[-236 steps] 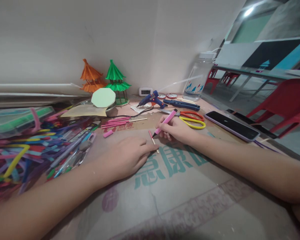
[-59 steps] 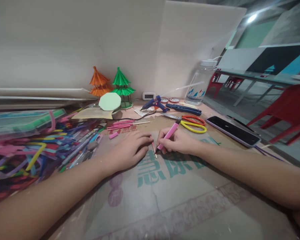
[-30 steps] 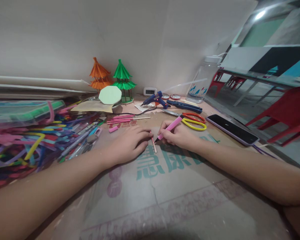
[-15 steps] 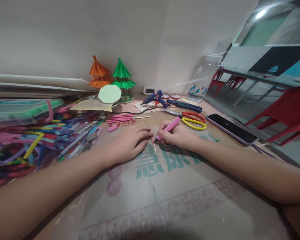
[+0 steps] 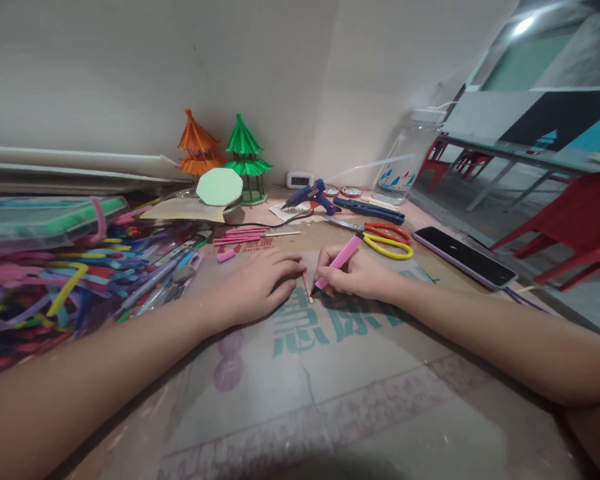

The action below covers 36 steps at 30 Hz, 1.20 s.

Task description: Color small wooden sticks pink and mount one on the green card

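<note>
My right hand (image 5: 353,272) is closed round a pink marker (image 5: 344,261), whose dark tip touches a thin wooden stick (image 5: 307,287) near its lower end. Most of the stick's visible length is pink, with a pale bit at the near end. My left hand (image 5: 260,283) lies palm down on the cardboard, its fingertips holding the stick's far end. Beyond that hand sit the pink marker cap (image 5: 226,256) and a bunch of pink sticks (image 5: 240,235), one partly bare wood.
Yellow-and-red-handled scissors (image 5: 387,241), a blue glue gun (image 5: 310,197) and a phone (image 5: 464,257) lie around the far and right sides. Orange (image 5: 197,143) and green (image 5: 245,150) model pavilions stand by the wall. Pipe cleaners (image 5: 55,287) crowd the left; a bottle (image 5: 405,160) stands back right.
The marker tip has moved down the stick toward its near end, and pink now covers more of it. My left hand stays in place.
</note>
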{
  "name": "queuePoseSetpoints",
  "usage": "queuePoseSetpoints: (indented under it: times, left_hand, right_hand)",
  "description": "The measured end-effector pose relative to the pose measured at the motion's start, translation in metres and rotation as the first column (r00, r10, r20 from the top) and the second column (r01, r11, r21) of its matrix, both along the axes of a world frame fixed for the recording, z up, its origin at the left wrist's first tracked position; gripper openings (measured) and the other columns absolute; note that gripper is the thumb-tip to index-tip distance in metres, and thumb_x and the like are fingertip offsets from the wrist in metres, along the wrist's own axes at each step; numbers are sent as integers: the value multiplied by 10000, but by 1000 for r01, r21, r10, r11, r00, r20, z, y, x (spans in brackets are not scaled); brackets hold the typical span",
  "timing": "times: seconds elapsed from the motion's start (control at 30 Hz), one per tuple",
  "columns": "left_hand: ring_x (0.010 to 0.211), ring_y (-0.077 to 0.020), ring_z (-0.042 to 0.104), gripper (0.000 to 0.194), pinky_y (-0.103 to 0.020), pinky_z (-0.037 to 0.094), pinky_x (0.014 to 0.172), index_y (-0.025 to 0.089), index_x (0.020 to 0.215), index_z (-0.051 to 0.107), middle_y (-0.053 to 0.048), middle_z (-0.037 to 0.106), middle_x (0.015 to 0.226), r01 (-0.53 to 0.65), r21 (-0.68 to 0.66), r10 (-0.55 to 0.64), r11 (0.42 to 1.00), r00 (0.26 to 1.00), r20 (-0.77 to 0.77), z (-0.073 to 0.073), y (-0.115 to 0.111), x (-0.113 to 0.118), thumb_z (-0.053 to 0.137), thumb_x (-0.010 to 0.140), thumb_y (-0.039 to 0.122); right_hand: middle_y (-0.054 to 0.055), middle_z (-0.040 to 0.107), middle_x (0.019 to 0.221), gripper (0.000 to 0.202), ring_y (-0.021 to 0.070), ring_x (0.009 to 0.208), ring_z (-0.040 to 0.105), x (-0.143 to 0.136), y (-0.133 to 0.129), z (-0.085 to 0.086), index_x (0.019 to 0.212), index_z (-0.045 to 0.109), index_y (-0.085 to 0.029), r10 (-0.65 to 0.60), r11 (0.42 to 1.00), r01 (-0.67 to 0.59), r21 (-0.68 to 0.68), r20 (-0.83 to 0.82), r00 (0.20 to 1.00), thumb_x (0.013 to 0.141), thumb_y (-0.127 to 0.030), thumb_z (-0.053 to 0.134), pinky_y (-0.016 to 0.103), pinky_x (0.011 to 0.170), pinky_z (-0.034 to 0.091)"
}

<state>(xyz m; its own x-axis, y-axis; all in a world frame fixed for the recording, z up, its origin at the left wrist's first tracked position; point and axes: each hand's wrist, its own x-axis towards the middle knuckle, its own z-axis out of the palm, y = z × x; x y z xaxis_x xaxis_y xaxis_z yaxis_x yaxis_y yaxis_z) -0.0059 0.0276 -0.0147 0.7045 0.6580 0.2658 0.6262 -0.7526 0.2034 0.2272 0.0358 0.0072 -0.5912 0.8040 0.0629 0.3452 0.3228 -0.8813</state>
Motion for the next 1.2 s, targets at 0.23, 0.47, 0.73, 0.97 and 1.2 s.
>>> queuePoseSetpoints:
  times: [0.23,0.47,0.73,0.97,1.2]
  left_hand:
    - [1303,-278,568,363,-480,457,1112,187,1296,667,-100,624,1412,3,7,-3,1000,1000,4,-2,1,0,453,1013,267]
    - [1309,-277,557,343,-486,447,1120,201,1276,670,-86,621,1413,11,-14,-11,1000,1000,10,-2,2,-1,461,1013,269]
    - [1286,-266,574,331,-455,466,1100,200,1266,672,-88,638,1382,23,-3,-23,1000,999,37,0,0,1,469,1010,250]
    - [1298,-276,562,349,-483,460,1109,183,1288,663,-97,635,1389,3,-5,-3,1000,1000,17,-1,0,0,462,1013,261]
    - [1287,-275,565,342,-480,459,1107,194,1272,667,-94,638,1378,7,-7,-6,1000,1000,28,-4,1,-1,456,1013,269]
  right_hand:
    - [-33,604,573,97,66,444,507,-1,-3,3,726,543,-183,26,998,-27,-48,-20,999,796,-197,608,166,398,383]
    - [-7,631,594,124,74,445,487,1,-2,1,773,604,-167,64,992,-74,-98,-100,993,832,-275,615,183,399,364]
    - [6,655,673,295,77,492,474,5,4,-4,983,668,-141,1,1000,-3,-13,-145,989,916,-424,617,198,436,360]
    - [-59,599,562,206,89,480,505,0,0,-2,841,490,-215,-81,996,84,37,-78,994,874,-316,667,198,466,380]
    - [-50,589,533,326,103,447,519,-1,1,-5,802,485,-215,-97,992,99,76,-27,995,873,-459,688,213,449,393]
